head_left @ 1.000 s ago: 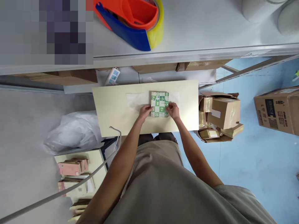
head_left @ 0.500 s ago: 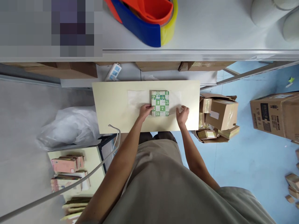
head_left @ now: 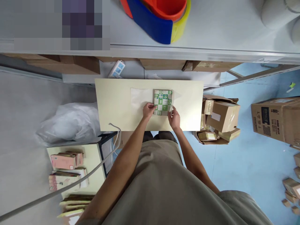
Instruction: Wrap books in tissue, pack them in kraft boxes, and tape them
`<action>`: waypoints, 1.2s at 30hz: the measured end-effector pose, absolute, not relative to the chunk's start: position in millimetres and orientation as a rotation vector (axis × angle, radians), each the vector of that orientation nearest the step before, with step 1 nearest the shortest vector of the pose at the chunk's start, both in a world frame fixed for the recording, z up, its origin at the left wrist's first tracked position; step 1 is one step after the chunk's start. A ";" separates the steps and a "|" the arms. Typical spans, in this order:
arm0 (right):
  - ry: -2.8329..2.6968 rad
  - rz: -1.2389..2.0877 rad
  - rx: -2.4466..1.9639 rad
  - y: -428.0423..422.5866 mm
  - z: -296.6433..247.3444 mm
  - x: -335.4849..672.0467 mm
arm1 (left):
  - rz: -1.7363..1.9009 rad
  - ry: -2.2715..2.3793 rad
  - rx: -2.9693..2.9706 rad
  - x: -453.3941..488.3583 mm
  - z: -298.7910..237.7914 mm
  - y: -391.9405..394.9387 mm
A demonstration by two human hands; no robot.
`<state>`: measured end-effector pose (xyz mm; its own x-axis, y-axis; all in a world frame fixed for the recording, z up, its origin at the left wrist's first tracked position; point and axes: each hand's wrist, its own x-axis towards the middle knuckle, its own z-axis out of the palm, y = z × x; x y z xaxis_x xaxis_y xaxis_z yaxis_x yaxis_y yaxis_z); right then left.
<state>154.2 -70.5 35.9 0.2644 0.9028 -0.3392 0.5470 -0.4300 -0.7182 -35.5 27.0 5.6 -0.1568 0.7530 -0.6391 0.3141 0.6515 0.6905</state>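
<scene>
A green-and-white checkered book (head_left: 163,102) with large numerals lies on a thin whitish, translucent sheet (head_left: 140,97) on the pale tabletop (head_left: 114,104). The sheet spreads flat to the left of the book. At the right, its flap is lifted and leans in against the book's edge. The fingers of my left hand (head_left: 148,111) are closed at the book's lower left edge, thumb on the cover. My right hand (head_left: 174,119) pinches the lifted flap by the book's lower right corner.
A grey shelf with a roll of tape (head_left: 159,26) stands beyond the table. An open carton of boxes (head_left: 217,118) sits to the right, a plastic bag (head_left: 70,123) to the left. A grey cable (head_left: 91,173) crosses near my left arm, above stacked books (head_left: 67,161).
My right hand has moved left to the book's edge, bringing the sheet's right side up and inward. My left hand stays at the book's left edge. The view has shifted slightly.
</scene>
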 end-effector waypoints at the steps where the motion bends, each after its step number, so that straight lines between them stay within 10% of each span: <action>1: -1.402 1.059 -2.053 -66.7 35.5 146.2 | 0.480 1.751 0.888 -34.9 6.8 24.9; 36: -1.299 1.061 -2.009 82.6 -6.2 196.9 | 0.040 1.888 1.312 -1.1 19.9 -4.1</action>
<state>196.9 82.6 -6.2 0.2340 0.9138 -0.3320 0.5076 -0.4060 -0.7599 -1.1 -4.1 19.9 -0.1238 0.7932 -0.5962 0.7676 0.4573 0.4491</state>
